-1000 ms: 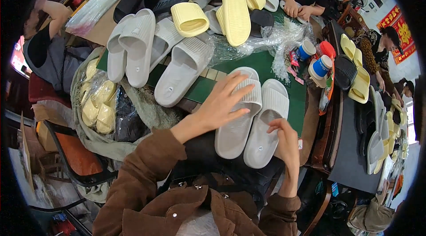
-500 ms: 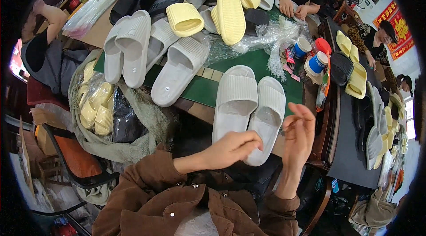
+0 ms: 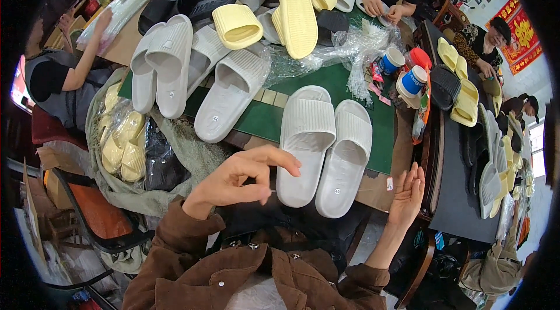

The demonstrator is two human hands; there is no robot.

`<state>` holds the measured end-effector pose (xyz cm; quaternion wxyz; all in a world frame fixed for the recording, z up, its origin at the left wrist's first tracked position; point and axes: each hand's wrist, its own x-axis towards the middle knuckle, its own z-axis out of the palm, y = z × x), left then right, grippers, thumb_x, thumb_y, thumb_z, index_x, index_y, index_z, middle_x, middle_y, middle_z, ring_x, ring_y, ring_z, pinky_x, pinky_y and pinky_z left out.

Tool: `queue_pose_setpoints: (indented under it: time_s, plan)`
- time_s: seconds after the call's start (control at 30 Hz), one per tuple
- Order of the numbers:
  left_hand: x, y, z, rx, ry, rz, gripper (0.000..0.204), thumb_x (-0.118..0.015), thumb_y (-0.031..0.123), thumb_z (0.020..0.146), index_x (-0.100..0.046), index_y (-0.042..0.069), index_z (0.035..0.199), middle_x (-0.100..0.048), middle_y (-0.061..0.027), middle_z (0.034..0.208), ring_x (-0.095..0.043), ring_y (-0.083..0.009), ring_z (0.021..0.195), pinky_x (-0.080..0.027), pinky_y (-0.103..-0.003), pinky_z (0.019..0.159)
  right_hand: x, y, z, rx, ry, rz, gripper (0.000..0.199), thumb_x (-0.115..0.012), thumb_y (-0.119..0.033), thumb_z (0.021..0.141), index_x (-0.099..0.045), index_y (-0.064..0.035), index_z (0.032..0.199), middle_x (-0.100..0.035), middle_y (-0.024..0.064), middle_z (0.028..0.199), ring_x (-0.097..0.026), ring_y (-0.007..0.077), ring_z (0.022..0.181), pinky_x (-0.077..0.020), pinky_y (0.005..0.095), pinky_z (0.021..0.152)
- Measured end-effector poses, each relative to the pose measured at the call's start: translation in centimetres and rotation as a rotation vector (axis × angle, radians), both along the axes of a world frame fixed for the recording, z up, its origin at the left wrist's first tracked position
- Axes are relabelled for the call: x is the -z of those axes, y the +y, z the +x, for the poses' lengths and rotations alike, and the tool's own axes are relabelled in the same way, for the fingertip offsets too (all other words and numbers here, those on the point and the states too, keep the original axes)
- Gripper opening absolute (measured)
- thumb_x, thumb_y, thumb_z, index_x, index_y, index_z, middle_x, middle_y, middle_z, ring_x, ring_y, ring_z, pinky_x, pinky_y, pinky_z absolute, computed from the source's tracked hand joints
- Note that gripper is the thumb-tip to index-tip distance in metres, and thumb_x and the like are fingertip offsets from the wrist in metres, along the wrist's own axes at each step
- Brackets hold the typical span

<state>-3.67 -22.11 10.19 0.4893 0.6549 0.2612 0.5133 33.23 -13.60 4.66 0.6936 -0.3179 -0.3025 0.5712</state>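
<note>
Two light grey slide slippers lie side by side at the table's near edge, heels toward me. The right slipper (image 3: 347, 161) has a small round label on its heel; no label shows on the left slipper (image 3: 308, 141). My left hand (image 3: 248, 176) is at the left slipper's heel, index finger stretched over it and thumb apart, with nothing visible in it. To the right of the pair, my right hand (image 3: 406, 196) is raised with its fingers out. Beside its thumb is a tiny white piece like a sticker (image 3: 389, 183); I cannot tell whether the hand touches it.
More grey slippers (image 3: 233, 94) and a yellow slipper (image 3: 296, 15) lie beyond, heaped with black ones. Clear plastic wrap (image 3: 344, 53) and blue-and-white cups (image 3: 413, 81) stand behind the pair. A sack (image 3: 175, 181) holds bagged slippers at left. Other people work around the tables.
My left hand has lifted off the right slipper's heel and moved left, uncovering the round label. My right hand has moved down and right. The person at left now reaches toward the plastic bags.
</note>
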Motion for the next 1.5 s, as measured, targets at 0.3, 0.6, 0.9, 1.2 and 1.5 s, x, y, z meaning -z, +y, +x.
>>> queue_pose_setpoints:
  time_s: [0.3,0.6,0.9,1.2,1.5]
  plan:
    - [2.3,-0.4,2.4,0.441,-0.809,-0.279,0.047,-0.042,0.041,0.096,-0.059,-0.001,0.081,-0.058,-0.0199,0.106,-0.06,-0.0338,0.099,-0.035,-0.054,0.1,-0.7,-1.5,-2.1,-0.091,-0.067,-0.084,0.044,-0.04,-0.021,0.101,-0.031,-0.0084,0.143,-0.043,-0.0019,0.07,-0.034,0.0041,0.059,-0.0292,0.0174,0.053]
    - [3.6,-2.0,4.3,-0.031,-0.288,-0.672,0.035,-0.048,0.007,0.093,-0.05,0.0,0.127,-0.059,-0.009,0.1,-0.061,-0.0134,0.085,-0.05,-0.028,0.077,-1.2,-1.9,-3.2,-0.081,-0.36,-0.04,0.011,-0.051,-0.012,0.096,-0.053,-0.0052,0.104,-0.054,0.0013,0.072,-0.033,0.0024,0.053,-0.0266,0.0181,0.049]
    - [4.2,-1.2,6.3,-0.163,-0.215,-0.666,0.037,-0.049,0.009,0.093,-0.049,0.0,0.129,-0.06,-0.0085,0.1,-0.058,-0.0123,0.082,-0.048,-0.028,0.077,-3.9,-3.2,-9.1,-0.355,-0.486,-0.016,0.014,-0.044,-0.004,0.095,-0.054,-0.0003,0.105,-0.064,0.0086,0.095,-0.034,0.0018,0.054,-0.0296,0.0173,0.049]
    - [-3.2,-3.6,4.9,-0.402,-0.057,0.082,0.038,-0.051,0.012,0.089,-0.054,-0.009,0.121,-0.05,-0.019,0.12,-0.057,-0.0193,0.088,-0.048,-0.029,0.076,-14.5,-7.0,-8.7,0.025,-0.515,0.617,0.036,-0.057,-0.021,0.088,-0.048,0.0034,0.112,-0.047,0.0068,0.084,-0.038,0.0064,0.064,-0.0289,0.0186,0.05]
    - [-5.5,-3.8,4.3,-0.762,0.108,0.325,0.063,-0.048,0.043,0.091,-0.04,-0.004,0.132,-0.043,-0.0245,0.131,-0.047,-0.0371,0.112,-0.043,-0.047,0.09,-14.8,-5.5,-7.0,-0.013,-0.55,0.935,0.074,-0.052,-0.042,0.092,-0.011,-0.0155,0.148,-0.033,0.0109,0.131,-0.051,0.0191,0.078,-0.0481,0.025,0.059]
